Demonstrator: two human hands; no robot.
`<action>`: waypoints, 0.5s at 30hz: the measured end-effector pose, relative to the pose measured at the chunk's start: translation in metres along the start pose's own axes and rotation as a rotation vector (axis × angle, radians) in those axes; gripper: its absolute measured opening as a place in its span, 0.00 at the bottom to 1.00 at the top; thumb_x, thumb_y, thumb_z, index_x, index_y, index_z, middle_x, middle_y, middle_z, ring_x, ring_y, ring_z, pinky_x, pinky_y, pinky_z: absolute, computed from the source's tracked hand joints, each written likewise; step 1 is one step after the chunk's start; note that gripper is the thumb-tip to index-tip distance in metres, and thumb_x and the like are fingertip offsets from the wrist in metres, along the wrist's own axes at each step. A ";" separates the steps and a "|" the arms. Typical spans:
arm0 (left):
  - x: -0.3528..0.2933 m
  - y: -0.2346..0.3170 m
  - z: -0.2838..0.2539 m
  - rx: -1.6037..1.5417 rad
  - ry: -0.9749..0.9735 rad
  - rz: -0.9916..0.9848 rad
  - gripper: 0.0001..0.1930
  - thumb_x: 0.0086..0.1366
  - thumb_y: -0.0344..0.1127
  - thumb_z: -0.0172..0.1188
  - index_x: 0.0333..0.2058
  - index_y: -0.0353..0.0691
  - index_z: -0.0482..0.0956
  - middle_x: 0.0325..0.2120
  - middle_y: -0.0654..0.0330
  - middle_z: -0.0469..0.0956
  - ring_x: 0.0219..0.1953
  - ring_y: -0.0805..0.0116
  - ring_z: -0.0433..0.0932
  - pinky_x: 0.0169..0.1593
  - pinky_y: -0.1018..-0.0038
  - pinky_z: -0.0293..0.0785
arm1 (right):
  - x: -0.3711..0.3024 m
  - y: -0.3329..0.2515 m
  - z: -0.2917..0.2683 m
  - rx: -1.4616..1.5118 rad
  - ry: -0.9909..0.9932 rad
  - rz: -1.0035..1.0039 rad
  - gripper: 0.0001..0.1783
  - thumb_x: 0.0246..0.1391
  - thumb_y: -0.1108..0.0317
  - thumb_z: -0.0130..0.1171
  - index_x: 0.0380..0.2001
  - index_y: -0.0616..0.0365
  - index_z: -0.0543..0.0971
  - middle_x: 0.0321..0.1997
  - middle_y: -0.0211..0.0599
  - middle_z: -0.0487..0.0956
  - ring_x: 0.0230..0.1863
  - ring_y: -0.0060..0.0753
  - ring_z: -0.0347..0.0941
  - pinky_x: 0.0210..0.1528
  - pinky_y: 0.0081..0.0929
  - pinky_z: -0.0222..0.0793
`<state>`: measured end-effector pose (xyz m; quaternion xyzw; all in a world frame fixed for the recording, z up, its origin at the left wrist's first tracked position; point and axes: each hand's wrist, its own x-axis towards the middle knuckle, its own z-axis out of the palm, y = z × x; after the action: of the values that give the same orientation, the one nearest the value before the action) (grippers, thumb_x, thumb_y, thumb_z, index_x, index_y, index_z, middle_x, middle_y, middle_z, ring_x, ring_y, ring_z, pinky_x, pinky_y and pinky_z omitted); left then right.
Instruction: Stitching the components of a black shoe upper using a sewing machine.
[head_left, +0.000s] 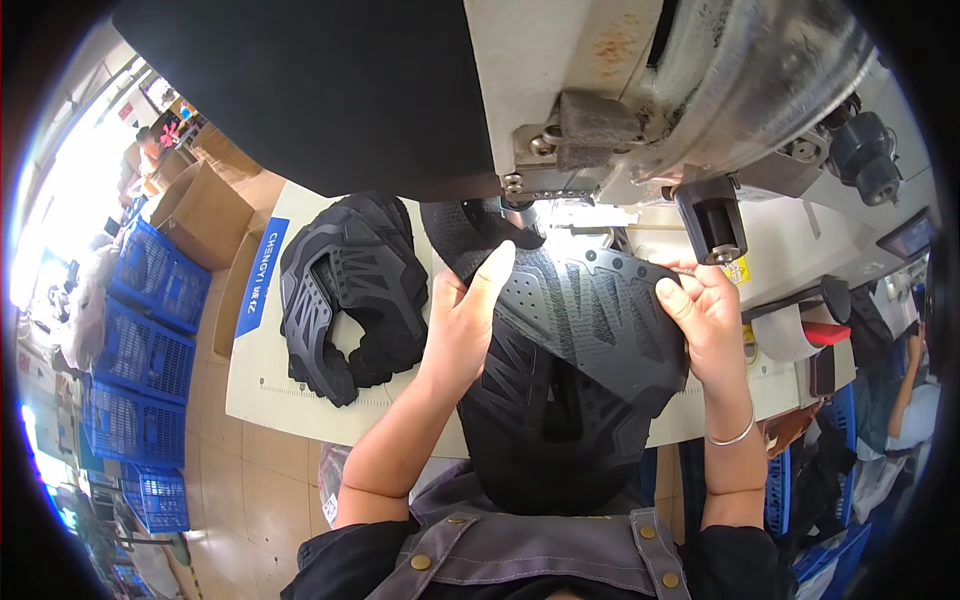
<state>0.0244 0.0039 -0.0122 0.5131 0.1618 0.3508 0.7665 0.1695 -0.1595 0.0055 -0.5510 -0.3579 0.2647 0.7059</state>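
A black shoe upper (610, 320) with a perforated, ridged pattern is stretched between my two hands under the sewing machine head (570, 60). My left hand (462, 330) grips its left side, thumb lying on top and pointing at the lit needle area. At the upper's right edge, my right hand (712, 325) pinches the material between thumb and fingers. The far left end of the piece runs beneath the machine, where its contact with the needle is hidden. Below it, more black uppers (560, 440) hang over the table's near edge by my apron.
A pile of black shoe uppers (355, 290) lies on the pale table (255, 385) to the left. Blue crates (140, 350) and a cardboard box (200, 215) stand on the floor beyond. A dark cylindrical fitting (712, 220) juts down near my right hand. Other people sit farther off.
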 end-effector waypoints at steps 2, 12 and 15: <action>-0.002 -0.001 -0.003 0.011 -0.025 -0.033 0.09 0.62 0.33 0.50 0.34 0.35 0.75 0.28 0.69 0.73 0.30 0.82 0.69 0.37 0.85 0.65 | -0.006 0.002 0.004 0.018 0.003 0.018 0.11 0.52 0.74 0.51 0.39 0.63 0.68 0.30 0.36 0.77 0.29 0.16 0.71 0.31 0.11 0.67; -0.053 0.008 0.012 0.062 -0.110 -0.104 0.10 0.62 0.30 0.50 0.37 0.30 0.73 0.32 0.63 0.75 0.34 0.79 0.71 0.39 0.80 0.69 | -0.042 -0.004 0.026 -0.072 -0.157 0.100 0.14 0.54 0.72 0.49 0.44 0.63 0.64 0.22 0.38 0.74 0.17 0.21 0.71 0.19 0.12 0.67; -0.043 0.015 -0.001 0.022 -0.159 -0.233 0.10 0.61 0.30 0.50 0.37 0.29 0.73 0.32 0.60 0.76 0.32 0.77 0.73 0.36 0.79 0.71 | -0.036 -0.003 0.014 -0.479 -0.048 -0.237 0.11 0.49 0.75 0.52 0.38 0.63 0.69 0.26 0.39 0.74 0.27 0.27 0.73 0.27 0.18 0.67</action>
<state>-0.0113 -0.0223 -0.0040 0.5253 0.1632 0.2158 0.8068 0.1365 -0.1798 0.0029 -0.6500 -0.4890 0.1008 0.5729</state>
